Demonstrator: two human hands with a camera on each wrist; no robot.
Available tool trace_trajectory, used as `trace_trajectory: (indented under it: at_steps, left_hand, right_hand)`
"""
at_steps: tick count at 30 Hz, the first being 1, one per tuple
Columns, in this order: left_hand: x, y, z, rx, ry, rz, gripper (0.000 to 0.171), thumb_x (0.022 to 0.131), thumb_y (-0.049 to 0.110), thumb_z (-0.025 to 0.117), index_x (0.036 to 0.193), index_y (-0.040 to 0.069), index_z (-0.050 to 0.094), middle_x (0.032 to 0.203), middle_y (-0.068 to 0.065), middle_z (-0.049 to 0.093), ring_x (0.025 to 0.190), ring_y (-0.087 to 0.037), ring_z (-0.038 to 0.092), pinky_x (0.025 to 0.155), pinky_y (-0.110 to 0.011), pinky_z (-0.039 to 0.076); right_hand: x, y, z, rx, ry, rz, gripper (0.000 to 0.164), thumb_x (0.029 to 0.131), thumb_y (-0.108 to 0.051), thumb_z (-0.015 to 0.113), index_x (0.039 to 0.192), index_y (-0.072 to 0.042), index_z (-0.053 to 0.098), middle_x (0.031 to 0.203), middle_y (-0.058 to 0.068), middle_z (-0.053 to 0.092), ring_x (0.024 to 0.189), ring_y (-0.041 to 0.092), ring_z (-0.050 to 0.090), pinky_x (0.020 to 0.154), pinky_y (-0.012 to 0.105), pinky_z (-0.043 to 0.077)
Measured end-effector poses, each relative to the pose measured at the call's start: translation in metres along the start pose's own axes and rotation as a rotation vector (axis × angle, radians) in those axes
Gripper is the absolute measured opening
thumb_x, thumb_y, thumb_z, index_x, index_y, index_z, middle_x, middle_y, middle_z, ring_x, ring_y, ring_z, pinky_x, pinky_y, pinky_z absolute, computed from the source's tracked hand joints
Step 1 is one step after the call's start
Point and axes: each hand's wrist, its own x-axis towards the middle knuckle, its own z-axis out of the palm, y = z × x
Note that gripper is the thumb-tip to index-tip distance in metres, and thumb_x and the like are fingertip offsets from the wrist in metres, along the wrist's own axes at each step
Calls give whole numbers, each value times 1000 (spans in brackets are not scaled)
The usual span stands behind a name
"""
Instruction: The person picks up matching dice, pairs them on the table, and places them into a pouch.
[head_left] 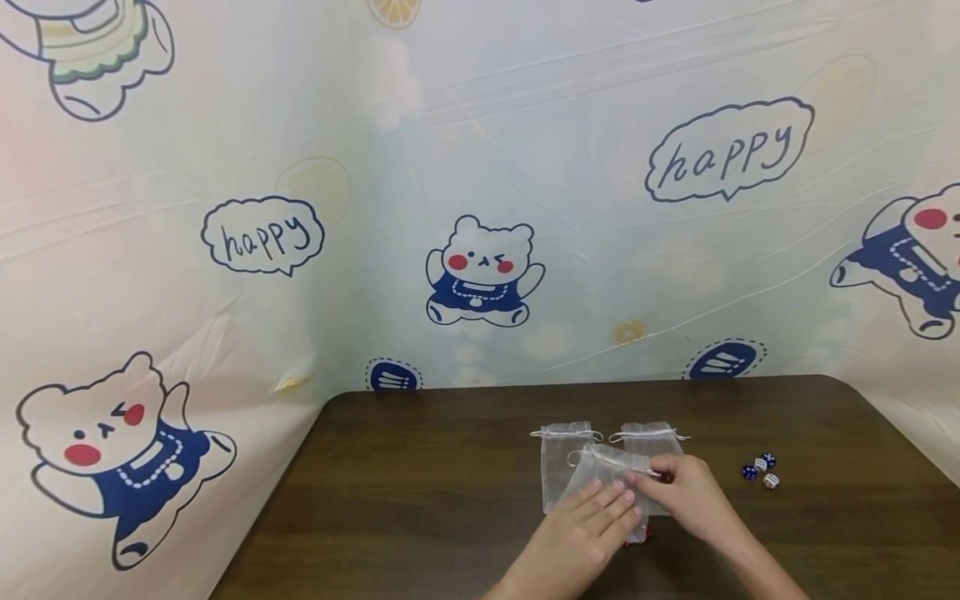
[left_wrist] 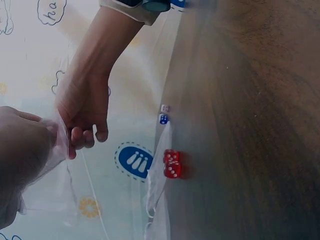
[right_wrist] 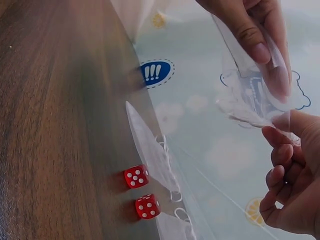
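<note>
Over the table, both hands hold a sheer white drawstring bag (head_left: pixel 603 467). My left hand (head_left: pixel 585 529) has its fingers laid along the bag's front; in the right wrist view its thumb (right_wrist: pixel 252 45) faces the fingers with the mesh between them. At the bag's mouth, my right hand (head_left: pixel 690 492) pinches the rim near the drawstring. Two more sheer bags lie flat behind, one on the left (head_left: pixel 555 471) and one on the right (head_left: pixel 652 435). Below the held bag sit two red dice, a first die (right_wrist: pixel 136 176) and a second die (right_wrist: pixel 148 206), mostly hidden in the head view.
To the right of the bags, several small dice, blue (head_left: pixel 749 472) and white (head_left: pixel 772 481), are grouped on the dark wooden table (head_left: pixel 420 500). A printed cloth (head_left: pixel 585 275) with bears hangs behind the table and along its sides.
</note>
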Motion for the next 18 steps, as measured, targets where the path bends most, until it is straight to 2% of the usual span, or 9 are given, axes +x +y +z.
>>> trace_trajectory:
  at_steps: [3, 8, 14, 16, 18]
  left_hand:
    - [0, 2, 1, 10, -2, 17, 30, 94, 19, 47, 120, 16, 63, 124, 1, 57, 122, -12, 45, 105, -31, 28]
    - [0, 4, 2, -18, -7, 11, 31, 91, 25, 54, 120, 16, 63, 124, 1, 57, 123, -12, 44, 106, -30, 26]
    - [-3, 6, 6, -33, -27, -3, 39, 88, 37, 59, 120, 16, 63, 123, 1, 58, 121, -11, 46, 105, -28, 28]
    - [-5, 5, 8, -88, -3, -27, 35, 90, 34, 58, 119, 15, 64, 123, 0, 58, 121, -11, 46, 104, -28, 29]
    - [-7, 2, 12, -140, 75, -61, 30, 92, 28, 55, 115, 12, 66, 120, -3, 60, 120, -13, 47, 104, -29, 30]
  right_hand:
    - [0, 0, 0, 8, 2, -2, 12, 78, -16, 73, 69, -10, 67, 59, -9, 53, 51, 1, 42, 44, 22, 37]
    - [0, -1, -1, 12, 21, -32, 10, 77, -15, 73, 70, -10, 68, 59, -10, 53, 51, 0, 42, 44, 22, 37]
    - [5, -8, -5, -63, 107, -174, 26, 75, -9, 74, 58, -16, 56, 56, -13, 42, 51, -1, 37, 42, 20, 32]
    - [7, -11, -7, -94, 143, -221, 29, 74, -6, 75, 57, -17, 54, 57, -13, 41, 51, 0, 36, 42, 20, 32]
    - [9, -14, -9, -116, 182, -264, 26, 72, -4, 76, 59, -16, 58, 59, -13, 43, 53, 0, 37, 42, 19, 33]
